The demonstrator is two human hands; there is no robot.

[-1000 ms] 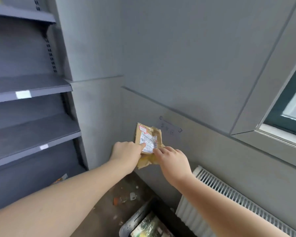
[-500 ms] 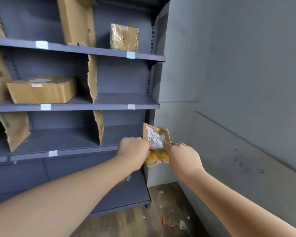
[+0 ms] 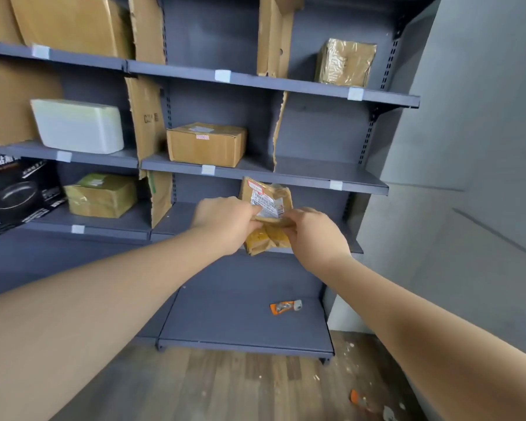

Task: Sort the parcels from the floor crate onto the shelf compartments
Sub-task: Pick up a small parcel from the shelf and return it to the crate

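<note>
While several bays of the grey metal shelf unit (image 3: 304, 180) already hold parcels (brown cardboard box (image 3: 205, 144), white foam box (image 3: 78, 126), tape-wrapped brown box (image 3: 345, 62)), the small tan padded mailer with a white label (image 3: 266, 208) is not yet placed. It is in the air before the lower right bay, with left hand (image 3: 225, 220) and right hand (image 3: 313, 235) each in a pinching grip on it. Floor crate out of view, remainder unknown; torn cardboard dividers (image 3: 278, 132) bound the bays, and an orange wrapper scrap (image 3: 286, 306) on the bottom shelf looks clear of the path.
</note>
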